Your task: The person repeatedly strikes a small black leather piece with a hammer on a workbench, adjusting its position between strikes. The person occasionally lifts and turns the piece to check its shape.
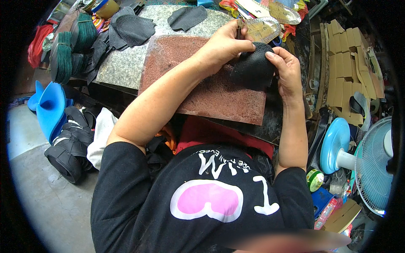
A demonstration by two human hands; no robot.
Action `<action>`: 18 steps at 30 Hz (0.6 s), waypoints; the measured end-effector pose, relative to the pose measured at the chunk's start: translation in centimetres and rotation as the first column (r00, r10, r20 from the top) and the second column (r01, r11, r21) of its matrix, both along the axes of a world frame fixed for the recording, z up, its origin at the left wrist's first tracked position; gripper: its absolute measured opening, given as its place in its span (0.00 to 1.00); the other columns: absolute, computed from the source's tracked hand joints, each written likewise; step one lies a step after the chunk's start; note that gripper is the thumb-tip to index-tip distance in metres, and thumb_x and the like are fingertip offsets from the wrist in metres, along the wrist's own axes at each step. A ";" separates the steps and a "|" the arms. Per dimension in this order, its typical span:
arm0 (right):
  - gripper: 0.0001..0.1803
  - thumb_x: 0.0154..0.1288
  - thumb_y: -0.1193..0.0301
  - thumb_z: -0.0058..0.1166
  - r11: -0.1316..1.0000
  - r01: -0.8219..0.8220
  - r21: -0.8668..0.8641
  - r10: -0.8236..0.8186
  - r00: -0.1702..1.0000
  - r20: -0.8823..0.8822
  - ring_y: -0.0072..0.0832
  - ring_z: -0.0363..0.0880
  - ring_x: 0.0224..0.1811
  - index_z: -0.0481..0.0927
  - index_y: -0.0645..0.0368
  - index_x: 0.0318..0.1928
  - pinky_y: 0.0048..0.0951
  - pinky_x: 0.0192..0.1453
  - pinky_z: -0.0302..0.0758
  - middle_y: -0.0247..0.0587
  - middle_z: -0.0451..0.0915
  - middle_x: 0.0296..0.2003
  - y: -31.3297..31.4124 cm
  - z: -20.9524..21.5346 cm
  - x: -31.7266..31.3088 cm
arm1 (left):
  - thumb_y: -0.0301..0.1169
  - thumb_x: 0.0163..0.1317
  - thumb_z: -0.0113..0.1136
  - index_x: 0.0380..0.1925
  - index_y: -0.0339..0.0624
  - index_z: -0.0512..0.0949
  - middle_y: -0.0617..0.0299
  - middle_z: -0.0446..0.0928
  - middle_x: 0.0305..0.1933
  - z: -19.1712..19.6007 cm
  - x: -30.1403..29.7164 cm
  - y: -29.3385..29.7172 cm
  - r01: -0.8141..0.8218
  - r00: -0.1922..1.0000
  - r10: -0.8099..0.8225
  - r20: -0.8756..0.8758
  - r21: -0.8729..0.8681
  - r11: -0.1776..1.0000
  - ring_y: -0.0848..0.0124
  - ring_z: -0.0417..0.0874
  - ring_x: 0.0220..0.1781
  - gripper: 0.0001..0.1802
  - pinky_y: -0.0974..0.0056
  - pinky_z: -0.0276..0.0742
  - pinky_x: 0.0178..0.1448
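A black grained leather piece (253, 71) with a rounded top edge is held up over a reddish-brown board (202, 90). My left hand (230, 44) is closed on its upper left edge, thumb pressed against the leather. A short dark object shows between the left fingers, too small to name. At the right edge, my right hand (286, 69) pinches the same piece between thumb and fingers. Just beyond my hands lies a clear yellowish sole-shaped template (263, 29) with marks along its rim.
More black leather pieces (187, 17) lie on the speckled stone slab (120, 69). Bundles of dark green cord (63, 57) sit at the far left. On the right are stacked cardboard boxes (341, 71) and a blue fan (375, 162). Black strapped footwear (67, 156) rests on the floor, left.
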State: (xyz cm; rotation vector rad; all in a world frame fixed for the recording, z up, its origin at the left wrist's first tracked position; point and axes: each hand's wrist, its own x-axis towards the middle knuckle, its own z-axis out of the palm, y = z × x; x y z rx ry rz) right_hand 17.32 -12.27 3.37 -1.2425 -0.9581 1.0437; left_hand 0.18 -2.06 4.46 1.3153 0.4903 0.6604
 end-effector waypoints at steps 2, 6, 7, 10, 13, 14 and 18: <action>0.07 0.63 0.68 0.60 1.000 0.003 -0.021 -0.003 1.000 -0.006 0.05 0.68 0.21 0.83 0.58 0.35 0.11 0.24 0.60 0.21 0.79 0.25 0.0 0.0 0.1 | 0.25 0.55 0.65 0.36 0.45 0.66 0.65 0.75 0.38 0.0 0.1 0.0 0.005 1.000 -0.005 0.006 0.007 1.000 0.77 0.74 0.40 0.15 0.72 0.70 0.45; 0.06 0.64 0.69 0.58 0.999 -0.028 -0.019 0.028 0.999 -0.025 0.05 0.69 0.23 0.83 0.59 0.35 0.11 0.25 0.61 0.22 0.80 0.26 0.0 0.1 0.2 | 0.26 0.55 0.64 0.36 0.45 0.66 0.66 0.76 0.38 0.1 0.1 -0.1 0.005 1.000 -0.005 -0.011 0.012 1.000 0.78 0.74 0.38 0.15 0.74 0.68 0.39; 0.06 0.64 0.69 0.58 0.999 -0.035 -0.018 0.034 0.999 -0.025 0.05 0.70 0.23 0.83 0.59 0.35 0.11 0.25 0.61 0.22 0.80 0.26 0.0 0.1 0.2 | 0.26 0.55 0.64 0.37 0.45 0.66 0.66 0.76 0.38 0.1 0.0 -0.2 0.008 1.000 -0.008 -0.030 0.010 1.000 0.79 0.74 0.37 0.15 0.74 0.68 0.38; 0.06 0.64 0.71 0.57 0.996 -0.093 -0.019 0.092 0.995 -0.048 0.11 0.76 0.27 0.81 0.61 0.37 0.14 0.33 0.71 0.28 0.82 0.30 -0.1 0.3 0.4 | 0.27 0.55 0.64 0.37 0.46 0.66 0.65 0.76 0.38 0.2 -0.2 -0.2 0.019 1.000 -0.018 -0.016 0.037 0.999 0.79 0.74 0.36 0.16 0.75 0.67 0.36; 0.06 0.65 0.72 0.55 0.992 -0.126 -0.021 0.124 0.989 -0.081 0.14 0.79 0.30 0.80 0.62 0.37 0.16 0.38 0.75 0.31 0.82 0.31 -0.1 0.3 0.6 | 0.26 0.55 0.63 0.37 0.46 0.66 0.65 0.76 0.37 0.1 -0.1 0.0 0.041 0.999 -0.041 -0.018 0.009 0.999 0.78 0.75 0.37 0.15 0.74 0.70 0.37; 0.06 0.65 0.72 0.55 0.989 -0.146 -0.016 0.144 0.985 -0.100 0.14 0.78 0.30 0.80 0.62 0.37 0.16 0.38 0.75 0.31 0.82 0.31 -0.1 0.3 0.7 | 0.25 0.55 0.63 0.37 0.46 0.65 0.65 0.76 0.37 0.0 -0.1 0.1 0.050 0.999 -0.050 0.000 -0.020 0.999 0.78 0.76 0.37 0.16 0.73 0.71 0.38; 0.06 0.65 0.71 0.55 0.993 -0.109 -0.047 0.106 0.993 -0.056 0.11 0.76 0.28 0.81 0.60 0.37 0.14 0.34 0.71 0.27 0.81 0.29 0.0 0.0 0.7 | 0.23 0.54 0.62 0.37 0.46 0.64 0.65 0.76 0.36 -0.2 0.0 0.3 0.084 0.996 -0.079 0.044 -0.102 0.991 0.78 0.78 0.38 0.17 0.73 0.75 0.38</action>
